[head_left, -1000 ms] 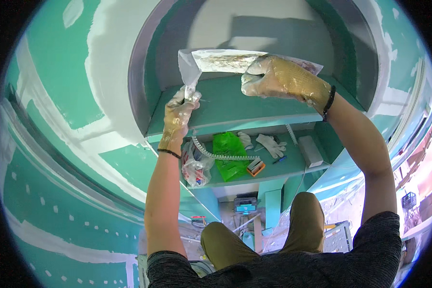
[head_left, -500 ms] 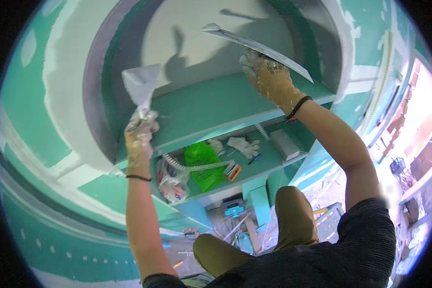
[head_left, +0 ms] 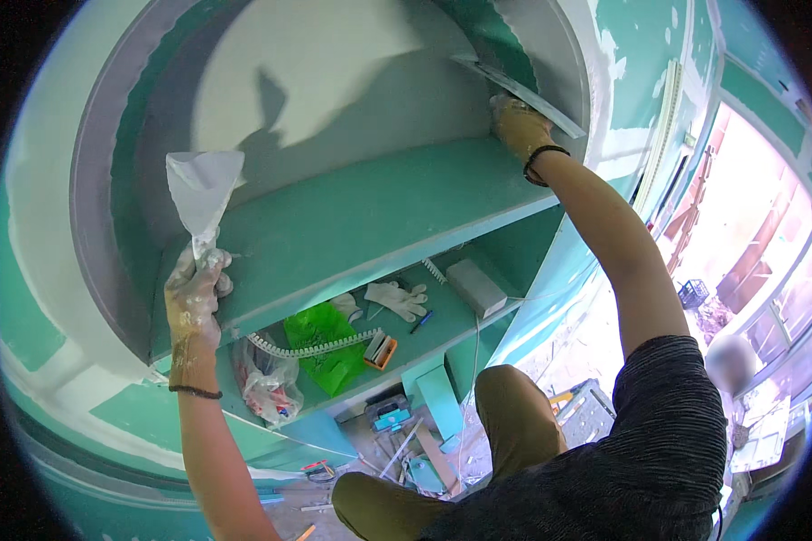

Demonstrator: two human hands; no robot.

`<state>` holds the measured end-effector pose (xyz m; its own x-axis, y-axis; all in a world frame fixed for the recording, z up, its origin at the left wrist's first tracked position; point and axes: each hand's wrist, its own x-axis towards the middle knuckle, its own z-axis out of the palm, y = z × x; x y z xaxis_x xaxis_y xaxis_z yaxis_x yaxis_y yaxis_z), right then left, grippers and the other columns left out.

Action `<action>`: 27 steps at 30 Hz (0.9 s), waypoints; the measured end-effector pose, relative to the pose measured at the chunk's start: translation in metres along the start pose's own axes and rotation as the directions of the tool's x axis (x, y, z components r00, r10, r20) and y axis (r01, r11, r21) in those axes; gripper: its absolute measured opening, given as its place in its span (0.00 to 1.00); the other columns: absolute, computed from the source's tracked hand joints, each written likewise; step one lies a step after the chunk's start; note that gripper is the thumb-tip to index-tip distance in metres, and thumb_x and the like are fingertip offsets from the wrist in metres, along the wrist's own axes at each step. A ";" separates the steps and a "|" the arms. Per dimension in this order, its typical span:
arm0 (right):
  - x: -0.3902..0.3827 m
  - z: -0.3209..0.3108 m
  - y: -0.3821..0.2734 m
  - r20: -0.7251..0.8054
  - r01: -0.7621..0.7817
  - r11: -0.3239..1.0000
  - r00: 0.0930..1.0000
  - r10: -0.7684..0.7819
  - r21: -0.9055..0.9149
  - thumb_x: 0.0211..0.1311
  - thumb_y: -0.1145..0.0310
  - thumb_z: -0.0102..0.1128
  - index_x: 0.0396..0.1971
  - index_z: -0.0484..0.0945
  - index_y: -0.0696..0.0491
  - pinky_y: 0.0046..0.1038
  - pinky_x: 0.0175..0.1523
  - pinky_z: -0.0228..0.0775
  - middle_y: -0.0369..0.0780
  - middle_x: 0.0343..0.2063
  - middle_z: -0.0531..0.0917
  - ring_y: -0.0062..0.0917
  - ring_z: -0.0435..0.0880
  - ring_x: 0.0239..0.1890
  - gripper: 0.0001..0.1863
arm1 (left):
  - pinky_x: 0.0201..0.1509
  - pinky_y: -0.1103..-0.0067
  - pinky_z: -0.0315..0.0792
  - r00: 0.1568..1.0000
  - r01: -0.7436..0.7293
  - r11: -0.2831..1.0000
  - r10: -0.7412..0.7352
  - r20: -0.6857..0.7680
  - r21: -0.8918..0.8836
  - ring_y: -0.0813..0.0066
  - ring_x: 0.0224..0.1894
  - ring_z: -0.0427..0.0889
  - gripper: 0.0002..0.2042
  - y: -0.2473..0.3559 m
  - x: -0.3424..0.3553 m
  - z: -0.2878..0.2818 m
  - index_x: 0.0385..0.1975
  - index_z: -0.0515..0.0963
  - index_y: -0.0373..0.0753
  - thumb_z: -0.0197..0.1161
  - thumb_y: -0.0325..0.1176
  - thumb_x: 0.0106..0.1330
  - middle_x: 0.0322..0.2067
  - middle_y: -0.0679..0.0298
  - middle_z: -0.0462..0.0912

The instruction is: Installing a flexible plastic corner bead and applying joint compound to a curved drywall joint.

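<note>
My gloved left hand (head_left: 196, 293) is closed round the handle of a putty knife (head_left: 203, 189), its triangular, compound-smeared blade pointing up before the left part of an arched niche. Inside the niche's right side, my gloved right hand (head_left: 521, 128) grips a wide finishing spatula (head_left: 528, 97). The long blade, seen nearly edge-on, lies along the curved inner wall (head_left: 559, 77); I cannot tell whether its whole edge touches. The hand hides the spatula's handle. Beneath both tools runs the green niche shelf (head_left: 361, 198). Shadows fall on the pale back wall (head_left: 334, 81).
The lower shelf carries a clear plastic bag (head_left: 275, 383), a green bag (head_left: 320, 352), white gloves (head_left: 397, 298), a coiled white perforated strip (head_left: 316, 350), an orange box (head_left: 381, 352) and a pale box (head_left: 476, 288). Tools and offcuts litter the floor below.
The right hand and wide spatula have moved deeper into the niche's right side, against its wall. The left hand keeps its putty knife raised. My view has shifted to the right.
</note>
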<state>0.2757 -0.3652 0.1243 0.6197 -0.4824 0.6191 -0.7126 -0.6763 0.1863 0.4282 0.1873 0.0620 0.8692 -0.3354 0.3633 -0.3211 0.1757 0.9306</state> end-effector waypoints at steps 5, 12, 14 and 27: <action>0.014 -0.037 -0.014 0.101 0.063 0.996 0.993 -0.056 -0.067 0.76 0.61 0.47 0.62 0.73 0.52 0.48 0.57 0.78 0.49 0.58 0.81 0.45 0.81 0.60 0.20 | 0.24 0.90 0.55 0.999 0.003 1.000 -0.002 0.033 -0.031 0.91 0.25 0.70 0.19 -0.006 0.001 -0.006 0.56 0.81 0.41 0.69 0.36 0.65 0.36 0.75 0.83; 0.062 -0.008 0.022 -0.014 -0.046 0.990 0.999 0.049 0.134 0.74 0.60 0.49 0.56 0.77 0.55 0.50 0.58 0.76 0.53 0.58 0.80 0.49 0.82 0.59 0.19 | 0.23 0.90 0.55 0.997 0.081 0.996 -0.081 0.005 -0.020 0.91 0.25 0.69 0.23 -0.012 0.009 -0.001 0.59 0.79 0.40 0.70 0.38 0.64 0.36 0.75 0.83; 0.044 -0.047 -0.005 0.006 0.007 0.990 1.000 -0.008 0.142 0.74 0.59 0.50 0.55 0.78 0.55 0.50 0.58 0.76 0.53 0.58 0.81 0.49 0.82 0.58 0.20 | 0.24 0.90 0.56 0.999 0.051 0.999 -0.051 0.014 0.014 0.91 0.25 0.69 0.25 -0.010 0.006 -0.011 0.61 0.79 0.40 0.70 0.39 0.64 0.37 0.74 0.83; 0.112 -0.058 0.001 0.023 -0.039 0.999 0.999 0.040 -0.011 0.73 0.51 0.49 0.48 0.86 0.55 0.47 0.60 0.75 0.51 0.54 0.84 0.47 0.83 0.57 0.24 | 0.28 0.89 0.55 0.998 0.048 0.998 -0.049 0.027 0.040 0.90 0.27 0.66 0.28 -0.008 0.005 -0.009 0.62 0.78 0.40 0.69 0.46 0.64 0.37 0.77 0.80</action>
<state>0.3251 -0.3880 0.2382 0.5982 -0.5213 0.6086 -0.7400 -0.6507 0.1700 0.4387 0.1921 0.0565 0.8733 -0.3688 0.3183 -0.2940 0.1222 0.9480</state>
